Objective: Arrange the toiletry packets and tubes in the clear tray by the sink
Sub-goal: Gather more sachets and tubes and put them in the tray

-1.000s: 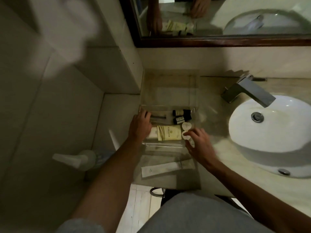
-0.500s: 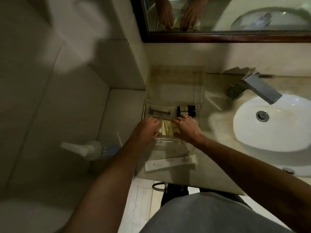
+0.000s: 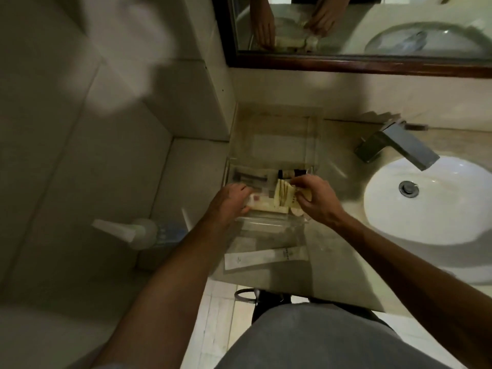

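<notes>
A pump bottle (image 3: 143, 231) stands at far left, below the desk (image 3: 346, 272). One clear tray (image 3: 269, 225) sits on the desk against the left wall, left of the sink (image 3: 431, 201). Two hands work inside it. The left hand (image 3: 230, 202) lies flat on the left end of a pale tube (image 3: 266, 205) whose long axis runs left to right; its grip presses down with fingers together, not pinching. Behind it lies one grey packet (image 3: 250, 178), also lengthwise left to right. The right hand (image 3: 316, 198) pinches one cream packet (image 3: 286, 194) with brown stripes, held tilted up on edge, between thumb and fingertips. Two small dark bottles (image 3: 291, 173) lie at the tray's back right, partly hidden by those fingers. One long white tube (image 3: 263, 258) lies outside the tray near the desk's front edge, slightly slanted, left to right. A tap (image 3: 399, 146) overhangs the sink. The mirror (image 3: 372, 25) above reflects both hands.
</notes>
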`<state>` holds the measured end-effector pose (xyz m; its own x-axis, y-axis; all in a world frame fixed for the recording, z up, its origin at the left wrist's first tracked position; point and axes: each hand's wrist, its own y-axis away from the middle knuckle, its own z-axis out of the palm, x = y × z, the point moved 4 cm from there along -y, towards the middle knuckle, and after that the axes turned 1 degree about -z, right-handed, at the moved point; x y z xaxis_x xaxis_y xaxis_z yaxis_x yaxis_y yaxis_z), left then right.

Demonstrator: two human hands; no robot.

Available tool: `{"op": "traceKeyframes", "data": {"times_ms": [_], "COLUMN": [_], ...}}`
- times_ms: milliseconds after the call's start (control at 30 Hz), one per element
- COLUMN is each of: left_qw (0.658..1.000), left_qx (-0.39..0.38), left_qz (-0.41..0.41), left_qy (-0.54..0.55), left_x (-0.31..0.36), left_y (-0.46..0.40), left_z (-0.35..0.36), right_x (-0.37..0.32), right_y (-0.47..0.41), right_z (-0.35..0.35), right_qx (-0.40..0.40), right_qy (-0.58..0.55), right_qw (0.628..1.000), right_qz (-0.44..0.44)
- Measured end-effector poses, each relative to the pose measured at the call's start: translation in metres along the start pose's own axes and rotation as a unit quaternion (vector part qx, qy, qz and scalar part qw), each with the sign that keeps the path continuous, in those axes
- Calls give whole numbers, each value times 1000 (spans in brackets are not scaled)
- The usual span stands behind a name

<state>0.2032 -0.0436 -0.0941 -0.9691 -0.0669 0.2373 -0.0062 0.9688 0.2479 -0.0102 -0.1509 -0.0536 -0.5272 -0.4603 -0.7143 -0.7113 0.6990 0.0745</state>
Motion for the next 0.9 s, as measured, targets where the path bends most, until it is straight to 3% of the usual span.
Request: {"op": "traceKeyframes", "data": {"times_ms": [100, 267, 500, 900], "left_qw": [1000, 994, 997, 991], "left_qx": [17, 86, 25, 98], "left_qz": [20, 56, -8, -36], "left_qy": [-2, -39, -70, -84], "left_x": [4, -2, -3, -23], "left_y": [1, -9, -47, -30], "left_z": [-5, -18, -26, -38], "right_x": [22, 28, 32, -35], "right_y": [10, 21, 42, -29], "right_z": [0, 2, 10, 87], "right_qx": [-59, -59, -65, -73], "right_qy": [-13, -33, -42, 24], "right_qw": [997, 996, 995, 997], "right_qz": [37, 54, 56, 28]}}
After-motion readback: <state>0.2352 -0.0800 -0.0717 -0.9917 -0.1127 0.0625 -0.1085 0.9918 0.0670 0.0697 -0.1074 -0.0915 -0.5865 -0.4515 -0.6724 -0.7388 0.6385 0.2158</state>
